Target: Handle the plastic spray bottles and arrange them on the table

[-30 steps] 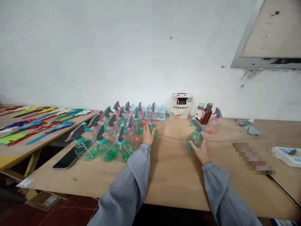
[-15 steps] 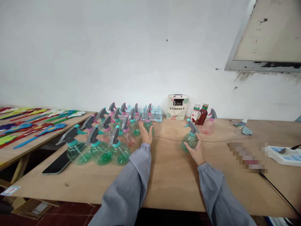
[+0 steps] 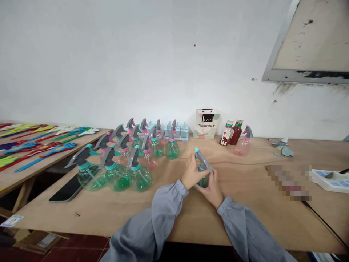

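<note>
Both my hands are closed around one green spray bottle (image 3: 202, 182) with a grey and teal trigger head, in the middle of the table. My left hand (image 3: 191, 173) grips it at the neck and upper side, and my right hand (image 3: 212, 189) wraps the round body from the right. Fingers cover much of the bottle. To the left stand several spray bottles in rows, with green or pink bodies; the nearest to my hands is a green spray bottle (image 3: 172, 149). A pink spray bottle (image 3: 242, 146) stands apart at the back right.
A paper bag (image 3: 206, 125) and two red-brown bottles (image 3: 236, 133) stand by the wall, near light-blue racks (image 3: 180, 131). A phone (image 3: 65, 189) lies at left. Colourful hand-shaped sticks (image 3: 49, 151) cover another table. A white tray (image 3: 328, 183) is at right.
My right hand has brought the green bottle left and nearer to me. My left hand has left the bottle in the row and moved right onto the held one.
</note>
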A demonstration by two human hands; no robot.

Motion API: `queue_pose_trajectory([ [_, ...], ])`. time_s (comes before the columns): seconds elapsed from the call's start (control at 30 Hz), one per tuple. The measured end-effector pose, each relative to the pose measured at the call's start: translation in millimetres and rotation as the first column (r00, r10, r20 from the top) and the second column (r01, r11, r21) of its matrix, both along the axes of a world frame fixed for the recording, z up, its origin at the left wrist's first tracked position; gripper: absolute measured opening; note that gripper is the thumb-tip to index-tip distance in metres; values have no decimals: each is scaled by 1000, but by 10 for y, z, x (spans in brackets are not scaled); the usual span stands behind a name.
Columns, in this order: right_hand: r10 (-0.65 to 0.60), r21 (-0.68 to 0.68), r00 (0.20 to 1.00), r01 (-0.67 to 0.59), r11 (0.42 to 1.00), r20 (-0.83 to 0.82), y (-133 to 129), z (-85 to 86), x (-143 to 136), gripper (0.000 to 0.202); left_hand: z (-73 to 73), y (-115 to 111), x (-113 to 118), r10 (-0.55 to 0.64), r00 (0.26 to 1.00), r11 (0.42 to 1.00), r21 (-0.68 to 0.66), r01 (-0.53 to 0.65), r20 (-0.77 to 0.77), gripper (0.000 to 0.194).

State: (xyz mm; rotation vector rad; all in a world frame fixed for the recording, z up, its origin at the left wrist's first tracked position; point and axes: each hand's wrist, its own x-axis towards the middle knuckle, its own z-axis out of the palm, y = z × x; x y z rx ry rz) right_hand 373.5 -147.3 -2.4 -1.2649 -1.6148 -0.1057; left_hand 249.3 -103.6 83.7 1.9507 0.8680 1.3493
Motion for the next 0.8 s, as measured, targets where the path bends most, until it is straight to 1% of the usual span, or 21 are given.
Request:
queue_pose_trajectory([
  [0.07, 69, -11, 995, -68, 998, 69, -42, -1, -18, 81, 12, -15, -49, -4, 1000, 999, -33, 5, 31, 83],
  [0.13, 116, -16, 987, -115, 993, 113, -17, 36, 70, 78, 10, -6, -132, -3, 997, 996, -85, 10, 81, 79],
  [0.17, 104, -5, 990, -104, 995, 98, 28, 72, 162, 74, 9, 6, -186, -4, 994, 993, -113, 16, 109, 76],
  [0.2, 61, 10, 996, -62, 998, 60, 95, 121, 288, 70, 10, 20, -246, -4, 991, 991, -132, 22, 135, 74],
  [0.23, -24, 34, 1000, 25, 999, -14, 181, 182, 446, 66, 15, 35, -310, -2, 987, 990, -142, 25, 158, 72],
  [0.27, -146, 45, 983, 152, 987, -109, 283, 253, 633, 65, 23, 49, -376, 3, 985, 989, -144, 22, 175, 70],
  [0.3, -277, 29, 944, 286, 958, -179, 392, 331, 842, 68, 36, 60, -440, 12, 982, 990, -141, 15, 188, 67],
  [0.33, -392, 0, 892, 403, 915, -223, 504, 412, 1063, 74, 52, 69, -499, 21, 980, 991, -136, 6, 196, 64],
  [0.37, -504, -43, 824, 512, 858, -259, 612, 490, 1285, 80, 71, 74, -551, 28, 979, 991, -134, -1, 203, 61],
  [0.4, -589, -104, 760, 586, 804, -275, 711, 563, 1498, 85, 90, 76, -594, 35, 977, 991, -135, -7, 209, 58],
  [0.43, -648, -163, 707, 631, 759, -283, 798, 627, 1693, 90, 110, 76, -627, 44, 976, 990, -139, -14, 213, 55],
  [0.47, -684, -213, 673, 651, 728, -281, 872, 680, 1862, 95, 130, 74, -651, 52, 975, 989, -144, -21, 217, 52],
  [0.53, -700, -294, 668, 636, 713, -254, 986, 752, 2118, 101, 170, 68, -679, 43, 975, 986, -164, -6, 220, 47],
  [0.6, -692, -352, 684, 604, 715, -231, 1070, 783, 2276, 107, 210, 63, -695, -16, 974, 979, -194, 61, 227, 45],
  [0.67, -682, -395, 698, 576, 716, -219, 1138, 779, 2375, 110, 249, 56, -711, -99, 963, 962, -224, 157, 252, 43],
  [0.73, -673, -432, 708, 549, 716, -216, 1190, 743, 2447, 106, 284, 45, -729, -164, 939, 931, -266, 248, 301, 39],
  [0.8, -663, -468, 717, 521, 714, -215, 1223, 676, 2501, 95, 311, 27, -744, -204, 907, 889, -319, 330, 368, 37],
])
